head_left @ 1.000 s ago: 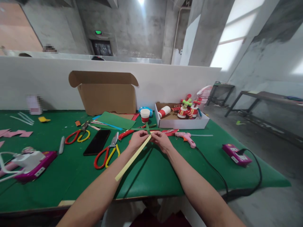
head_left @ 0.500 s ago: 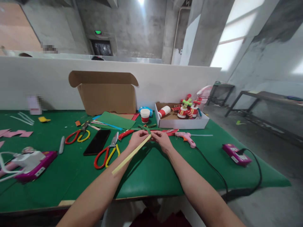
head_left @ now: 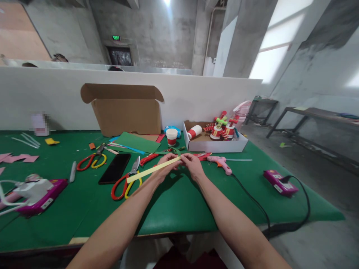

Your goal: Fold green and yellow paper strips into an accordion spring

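Observation:
Both my hands meet over the middle of the table with fingers pinched. My left hand (head_left: 167, 163) and my right hand (head_left: 193, 165) grip the joined end of a pale yellow paper strip (head_left: 151, 170) and a green paper strip (head_left: 177, 151). The yellow strip's long free end slants down leftward, passing over my left hand and the handles of a pair of scissors (head_left: 120, 188). Just beyond the fingers stands a white paper cup (head_left: 171, 136) with a red band. The exact fold between the fingertips is too small to make out.
Right of my hands lies a pink glue gun (head_left: 223, 164), its cord running to a purple power strip (head_left: 280, 183). A white box (head_left: 218, 147) holds decorated cups. Left are a black phone (head_left: 115, 169), more scissors (head_left: 91, 161), green paper (head_left: 137, 142) and an open cardboard box (head_left: 129, 116).
The yellow strip's free end has swung upward and slightly left, so it lies flatter. My left hand has turned and shifted slightly right; both hands still pinch the strips.

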Available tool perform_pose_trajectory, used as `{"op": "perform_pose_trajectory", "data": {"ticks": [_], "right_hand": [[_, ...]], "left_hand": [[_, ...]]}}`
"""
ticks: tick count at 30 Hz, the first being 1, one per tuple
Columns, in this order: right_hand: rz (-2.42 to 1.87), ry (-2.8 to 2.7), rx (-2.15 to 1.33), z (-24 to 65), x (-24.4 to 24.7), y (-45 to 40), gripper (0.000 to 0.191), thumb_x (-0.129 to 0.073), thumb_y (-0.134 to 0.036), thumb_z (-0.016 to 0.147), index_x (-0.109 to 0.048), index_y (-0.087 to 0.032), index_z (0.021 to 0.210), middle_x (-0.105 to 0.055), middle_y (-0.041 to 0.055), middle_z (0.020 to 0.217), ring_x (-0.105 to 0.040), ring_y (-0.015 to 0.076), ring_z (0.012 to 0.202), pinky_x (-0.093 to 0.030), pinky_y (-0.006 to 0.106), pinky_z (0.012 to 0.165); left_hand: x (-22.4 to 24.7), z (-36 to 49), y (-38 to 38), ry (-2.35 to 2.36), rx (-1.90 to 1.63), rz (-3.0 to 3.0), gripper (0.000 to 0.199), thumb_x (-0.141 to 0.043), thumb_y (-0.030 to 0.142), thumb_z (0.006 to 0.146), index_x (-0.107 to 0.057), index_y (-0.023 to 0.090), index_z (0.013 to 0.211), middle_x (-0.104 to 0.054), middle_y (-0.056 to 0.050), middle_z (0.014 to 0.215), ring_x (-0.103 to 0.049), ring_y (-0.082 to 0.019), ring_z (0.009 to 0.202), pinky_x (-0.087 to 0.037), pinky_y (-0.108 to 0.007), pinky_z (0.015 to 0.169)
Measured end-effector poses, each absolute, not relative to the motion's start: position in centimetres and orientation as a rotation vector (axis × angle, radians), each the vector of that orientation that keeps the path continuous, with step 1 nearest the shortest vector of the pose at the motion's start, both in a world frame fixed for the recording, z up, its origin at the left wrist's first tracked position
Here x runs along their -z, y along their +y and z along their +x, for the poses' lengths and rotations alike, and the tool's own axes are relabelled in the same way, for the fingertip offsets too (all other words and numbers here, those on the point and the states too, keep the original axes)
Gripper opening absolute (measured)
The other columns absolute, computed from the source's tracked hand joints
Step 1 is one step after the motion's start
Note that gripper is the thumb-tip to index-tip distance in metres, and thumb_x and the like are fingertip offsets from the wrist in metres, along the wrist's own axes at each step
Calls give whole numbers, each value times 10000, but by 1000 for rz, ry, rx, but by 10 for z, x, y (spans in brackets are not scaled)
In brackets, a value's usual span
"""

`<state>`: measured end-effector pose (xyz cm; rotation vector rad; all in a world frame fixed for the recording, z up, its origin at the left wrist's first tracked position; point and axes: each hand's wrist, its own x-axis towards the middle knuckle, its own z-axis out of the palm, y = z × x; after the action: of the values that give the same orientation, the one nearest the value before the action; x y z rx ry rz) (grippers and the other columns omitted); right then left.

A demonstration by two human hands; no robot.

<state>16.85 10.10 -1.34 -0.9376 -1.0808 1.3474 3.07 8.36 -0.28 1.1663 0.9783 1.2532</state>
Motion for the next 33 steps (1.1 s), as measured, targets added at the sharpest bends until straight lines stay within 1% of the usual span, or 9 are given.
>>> {"op": "perform_pose_trajectory", "data": {"ticks": [3,6,10,15,20,25,27,30,33], "right_hand": [[-951,-1084,-1354,168,14,101,320,-811,-430,556,-665,-186,703,-638,-23,644,-550,111,575,-483,282,652],[-955,-1068,-1357,168,14,101,341,-826,-434,531,-663,-181,691,-635,-28,635,-539,101,558,-479,273,638],[-934,-1070,-1379,167,14,101,365,-844,-441,511,-664,-175,686,-636,-30,630,-539,93,557,-477,259,625],[-901,-1016,-1503,170,14,100,383,-845,-464,524,-674,-168,696,-623,-30,615,-544,88,558,-491,256,623],[-907,-1045,-1530,172,12,100,382,-873,-421,485,-687,-163,695,-632,-30,618,-556,86,568,-500,257,640],[-927,-1028,-1518,171,13,99,382,-876,-406,468,-683,-161,689,-646,-25,631,-569,94,568,-509,271,645],[-933,-1052,-1481,170,13,99,365,-871,-395,473,-674,-161,671,-640,-29,621,-565,95,562,-504,267,635],[-922,-1111,-1436,169,12,98,339,-862,-382,488,-667,-161,656,-636,-32,619,-566,96,560,-498,262,626],[-924,-1110,-1462,169,11,97,347,-863,-386,487,-668,-160,664,-640,-30,626,-580,99,564,-501,263,629]], "left_hand": [[3,31,84,995,-1277,1157,400,-822,431,555,-576,161,715,-591,31,612,-530,-85,531,-430,-212,524],[4,30,85,1011,-1277,1136,407,-812,458,561,-576,166,718,-577,37,589,-530,-91,529,-423,-215,522],[6,31,87,995,-1294,1118,413,-813,455,544,-586,160,722,-581,37,593,-533,-92,528,-434,-223,535],[8,30,89,1032,-1307,1069,408,-820,430,515,-590,157,712,-593,36,574,-550,-103,514,-437,-233,531],[7,28,89,1022,-1286,1063,380,-827,400,507,-616,150,699,-589,35,548,-548,-103,504,-432,-230,526],[5,27,88,1005,-1252,1062,395,-823,407,513,-655,125,733,-638,-5,619,-548,-104,530,-440,-239,548],[4,28,88,1002,-1242,1067,406,-828,412,504,-642,127,725,-627,2,614,-538,-97,520,-431,-231,531],[4,28,89,1016,-1264,1069,413,-842,410,478,-593,143,672,-573,37,547,-524,-91,491,-412,-218,504],[5,28,90,1029,-1286,1068,417,-843,413,470,-582,149,658,-567,42,531,-529,-94,487,-420,-223,511]]}}
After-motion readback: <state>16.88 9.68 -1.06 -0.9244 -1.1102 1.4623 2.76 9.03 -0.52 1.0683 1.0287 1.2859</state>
